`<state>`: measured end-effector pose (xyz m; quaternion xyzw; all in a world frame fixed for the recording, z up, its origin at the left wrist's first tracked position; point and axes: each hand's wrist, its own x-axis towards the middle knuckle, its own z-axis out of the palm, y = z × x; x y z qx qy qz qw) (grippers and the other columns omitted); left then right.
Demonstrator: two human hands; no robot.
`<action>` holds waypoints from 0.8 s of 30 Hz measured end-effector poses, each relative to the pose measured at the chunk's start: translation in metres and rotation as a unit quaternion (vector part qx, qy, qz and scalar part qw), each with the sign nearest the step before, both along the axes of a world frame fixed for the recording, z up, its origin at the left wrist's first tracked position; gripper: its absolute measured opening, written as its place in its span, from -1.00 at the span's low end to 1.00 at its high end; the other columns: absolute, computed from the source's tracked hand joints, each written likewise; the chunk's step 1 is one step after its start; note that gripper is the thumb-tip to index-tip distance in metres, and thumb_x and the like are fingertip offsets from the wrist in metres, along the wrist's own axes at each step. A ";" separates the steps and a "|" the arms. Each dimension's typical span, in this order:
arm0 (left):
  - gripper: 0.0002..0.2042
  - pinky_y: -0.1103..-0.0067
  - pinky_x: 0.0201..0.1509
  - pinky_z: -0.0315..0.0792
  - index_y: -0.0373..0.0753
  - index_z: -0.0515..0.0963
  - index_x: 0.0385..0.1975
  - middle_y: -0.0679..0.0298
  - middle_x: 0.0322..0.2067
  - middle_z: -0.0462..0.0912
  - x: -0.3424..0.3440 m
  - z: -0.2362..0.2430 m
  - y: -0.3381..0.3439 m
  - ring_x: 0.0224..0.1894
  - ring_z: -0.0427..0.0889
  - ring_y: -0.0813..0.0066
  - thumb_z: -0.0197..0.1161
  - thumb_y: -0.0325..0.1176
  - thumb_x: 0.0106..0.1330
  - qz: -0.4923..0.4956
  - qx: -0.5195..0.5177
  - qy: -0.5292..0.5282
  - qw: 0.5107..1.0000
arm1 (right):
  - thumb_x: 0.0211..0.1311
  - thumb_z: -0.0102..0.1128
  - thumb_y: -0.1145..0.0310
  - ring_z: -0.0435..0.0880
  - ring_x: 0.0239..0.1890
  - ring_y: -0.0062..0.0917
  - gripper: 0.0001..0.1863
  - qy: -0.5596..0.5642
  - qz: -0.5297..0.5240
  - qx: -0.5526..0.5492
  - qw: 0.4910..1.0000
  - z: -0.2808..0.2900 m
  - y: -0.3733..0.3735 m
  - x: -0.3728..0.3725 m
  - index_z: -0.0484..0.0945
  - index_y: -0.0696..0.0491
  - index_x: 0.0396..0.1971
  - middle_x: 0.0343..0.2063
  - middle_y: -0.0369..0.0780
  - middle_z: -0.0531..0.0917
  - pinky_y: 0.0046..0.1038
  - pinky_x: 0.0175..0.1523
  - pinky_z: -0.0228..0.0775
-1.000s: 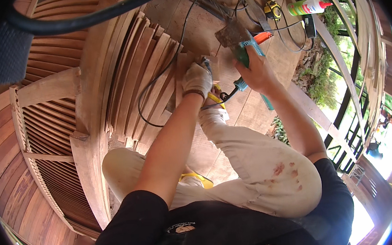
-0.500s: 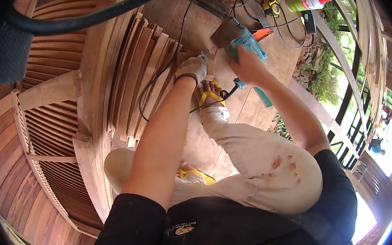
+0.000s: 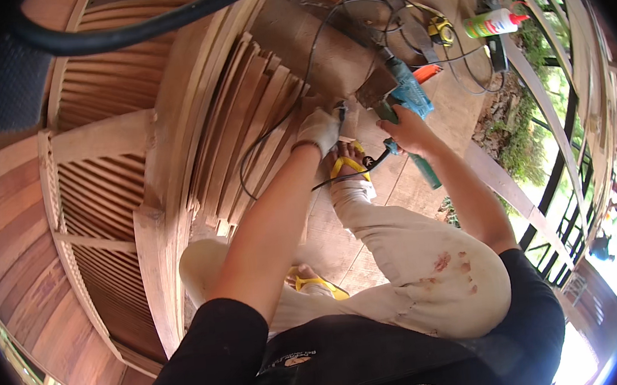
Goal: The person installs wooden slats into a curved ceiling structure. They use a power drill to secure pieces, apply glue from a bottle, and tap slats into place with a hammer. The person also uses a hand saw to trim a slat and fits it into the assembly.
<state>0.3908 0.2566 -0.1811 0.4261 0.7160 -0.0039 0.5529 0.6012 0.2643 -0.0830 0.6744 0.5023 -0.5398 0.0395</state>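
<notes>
My right hand (image 3: 407, 131) is closed round the green handle (image 3: 425, 170) of a hatchet. Its broad brownish head (image 3: 376, 87) is just right of my left hand. A worn glove covers my left hand (image 3: 318, 130), whose fingers are closed beside a narrow wooden piece (image 3: 349, 125) in front of my foot. Something small and dark (image 3: 341, 107) shows at those fingertips; the glove hides what it is. A teal power tool (image 3: 411, 89) lies on the floor just beyond my right hand. A black cord with a teal end (image 3: 391, 146) passes below that hand.
Curved wooden slats (image 3: 243, 117) are stacked left of my hands, against a slatted wooden frame (image 3: 150, 213). Farther off lie tangled black cable (image 3: 350, 2), a yellow tape measure (image 3: 441, 31), an orange object (image 3: 426, 73) and a glue bottle (image 3: 492, 23). My feet wear yellow sandals (image 3: 350, 161).
My right hand has brought the hatchet down, and its head is closer to the wooden piece. My left hand stays by that piece. The whole view has shifted slightly.
</notes>
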 end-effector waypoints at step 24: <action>-0.68 0.37 -0.04 0.59 -0.07 0.60 0.11 0.08 -0.12 0.72 -0.224 0.181 -0.103 -0.16 0.73 0.18 0.27 -0.18 0.41 -0.087 0.558 0.194 0.802 | 0.12 0.33 0.48 0.58 -0.25 -0.31 -0.71 -0.234 0.132 0.420 0.867 -0.073 -0.099 0.156 0.60 0.17 -0.12 -0.20 -0.08 0.63 -0.32 -0.08 0.45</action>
